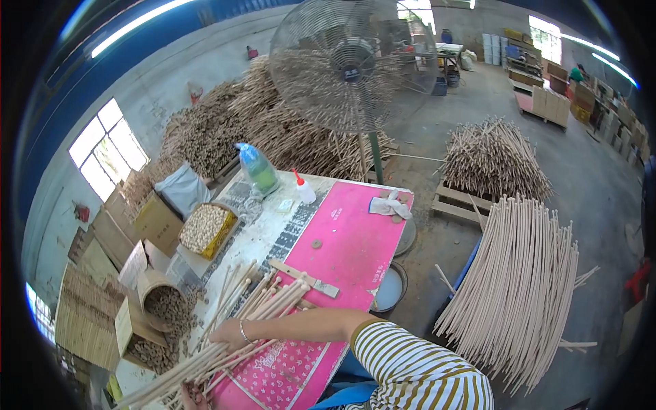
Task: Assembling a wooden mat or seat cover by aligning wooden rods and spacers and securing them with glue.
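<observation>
Sticks w/ round knobs [277, 301], pale wood, lay in a loose bundle slanting over the L side of the pink sheet [355, 232], knobs toward its middle, shafts running off past its near L edge. Our R hand [227, 332], bracelet [244, 332] at the wrist, was closed round the bundle at the sheet's L edge, forearm crossing over the sheet. Our L hand [195, 398] was mostly cut off, low by the shafts nr the sheet's near L corner; whether it gripped any, we couldn't tell.

On the sheet we had a flat bar [304, 277] just beyond the knobs, a small brown disc [316, 243] further up & a pair of whitish gloves [391, 206] at its far R corner. L of the sheet, on the bare part of the desk [256, 229], stood a white bottle w/ red cap [305, 189], a green bottle in a clear bag [259, 171] and, further L, a yellow basket [220, 239] full of small pale pcs. Well L of the sheet, a tipped tub [152, 281] spilled small brown bits.

R of the sheet, approx. level w/ its middle, was a bucket [391, 290] w/ whitish liquid; further R, a big stack of long rods [516, 287]. Past the sheet's far edge we saw a large fan [352, 68] & heaped wood [273, 109].
</observation>
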A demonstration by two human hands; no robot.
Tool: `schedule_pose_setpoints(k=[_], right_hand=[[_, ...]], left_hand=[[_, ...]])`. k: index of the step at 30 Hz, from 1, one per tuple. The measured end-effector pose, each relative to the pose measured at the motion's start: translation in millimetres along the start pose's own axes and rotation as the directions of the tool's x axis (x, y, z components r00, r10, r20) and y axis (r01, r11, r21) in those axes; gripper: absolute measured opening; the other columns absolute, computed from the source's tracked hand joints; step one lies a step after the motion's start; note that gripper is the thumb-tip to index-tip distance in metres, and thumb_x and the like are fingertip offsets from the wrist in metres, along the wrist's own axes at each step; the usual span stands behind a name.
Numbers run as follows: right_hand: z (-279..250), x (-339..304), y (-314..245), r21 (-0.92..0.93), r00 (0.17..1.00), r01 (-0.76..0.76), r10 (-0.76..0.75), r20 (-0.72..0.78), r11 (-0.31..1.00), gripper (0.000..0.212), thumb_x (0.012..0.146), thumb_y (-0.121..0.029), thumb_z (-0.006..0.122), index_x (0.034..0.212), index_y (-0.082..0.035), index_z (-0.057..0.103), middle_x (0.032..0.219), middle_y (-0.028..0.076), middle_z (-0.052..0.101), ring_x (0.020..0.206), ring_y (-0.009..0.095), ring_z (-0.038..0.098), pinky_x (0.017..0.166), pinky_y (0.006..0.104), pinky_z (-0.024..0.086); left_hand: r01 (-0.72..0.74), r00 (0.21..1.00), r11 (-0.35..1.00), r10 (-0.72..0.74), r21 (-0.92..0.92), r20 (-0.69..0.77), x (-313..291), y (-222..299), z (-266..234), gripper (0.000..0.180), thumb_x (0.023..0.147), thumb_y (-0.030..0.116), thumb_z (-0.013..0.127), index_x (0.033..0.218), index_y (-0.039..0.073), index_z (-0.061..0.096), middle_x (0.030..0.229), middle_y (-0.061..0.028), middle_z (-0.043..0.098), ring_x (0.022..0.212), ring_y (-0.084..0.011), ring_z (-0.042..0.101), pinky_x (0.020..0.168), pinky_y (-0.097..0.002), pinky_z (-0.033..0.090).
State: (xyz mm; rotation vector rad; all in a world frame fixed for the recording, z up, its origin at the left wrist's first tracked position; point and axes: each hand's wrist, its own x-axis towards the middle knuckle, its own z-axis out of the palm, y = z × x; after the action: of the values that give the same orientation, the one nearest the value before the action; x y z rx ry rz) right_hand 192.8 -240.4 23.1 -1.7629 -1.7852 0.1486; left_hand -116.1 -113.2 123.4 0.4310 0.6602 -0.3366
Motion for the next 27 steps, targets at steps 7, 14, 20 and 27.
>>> schedule_pose_setpoints(k=[7, 14, 20, 27], right_hand=[[-62.0, -3.5, 57.1, -0.358, 0.916, 0.013, -0.155, -0.371, 0.934, 0.023, 0.094, -0.017, 0.057, 0.115, -0.015, 0.067, 0.099, 0.012, 0.073, 0.086, 0.035, 0.072, 0.075, 0.0496, 0.055], [-152.7, -113.8, 8.6, 0.204, 0.933, -0.278, 0.315, -0.177, 0.939, 0.044, 0.092, -0.028, 0.075, 0.129, -0.01, 0.06, 0.084, 0.011, 0.07, 0.079, 0.029, 0.07, 0.069, 0.0411, 0.054], [-91.2, -183.7, -31.9, 0.746, 0.729, -0.6, 0.583, 0.359, 0.29, 0.041, 0.095, -0.013, 0.07, 0.13, 0.002, 0.055, 0.077, 0.006, 0.066, 0.058, 0.011, 0.063, 0.05, 0.0222, 0.049], [-42.7, -236.1, -50.2, 0.743, 0.634, -0.667, 0.565, 0.528, 0.055, 0.045, 0.095, -0.013, 0.071, 0.132, 0.005, 0.052, 0.077, 0.006, 0.066, 0.063, 0.012, 0.066, 0.052, 0.023, 0.052]], left_hand=[[-0.75, 0.451, 0.536, 0.843, 0.386, -0.294, 95.4, 45.9, -157.9, 0.031, 0.103, 0.027, 0.063, 0.124, 0.005, 0.066, 0.114, -0.006, 0.068, 0.102, -0.0157, 0.063, 0.076, -0.031, 0.052], [-0.451, 0.494, 0.64, 0.76, 0.623, -0.423, 123.2, 46.4, -142.1, 0.028, 0.1, 0.033, 0.067, 0.108, 0.006, 0.071, 0.084, -0.0017, 0.071, 0.067, -0.0087, 0.061, 0.054, -0.0241, 0.041], [-0.65, 0.52, 0.644, 0.764, 0.405, -0.382, 81.8, 34.0, -144.4, 0.027, 0.101, 0.023, 0.057, 0.111, 0.001, 0.069, 0.097, -0.0075, 0.073, 0.079, -0.0111, 0.065, 0.066, -0.0259, 0.049], [-0.799, 0.525, 0.556, 0.831, 0.227, -0.185, 120.1, 62.1, -116.2, 0.032, 0.103, 0.015, 0.057, 0.13, -0.002, 0.058, 0.12, -0.0152, 0.071, 0.081, -0.0109, 0.066, 0.055, -0.0182, 0.046]])
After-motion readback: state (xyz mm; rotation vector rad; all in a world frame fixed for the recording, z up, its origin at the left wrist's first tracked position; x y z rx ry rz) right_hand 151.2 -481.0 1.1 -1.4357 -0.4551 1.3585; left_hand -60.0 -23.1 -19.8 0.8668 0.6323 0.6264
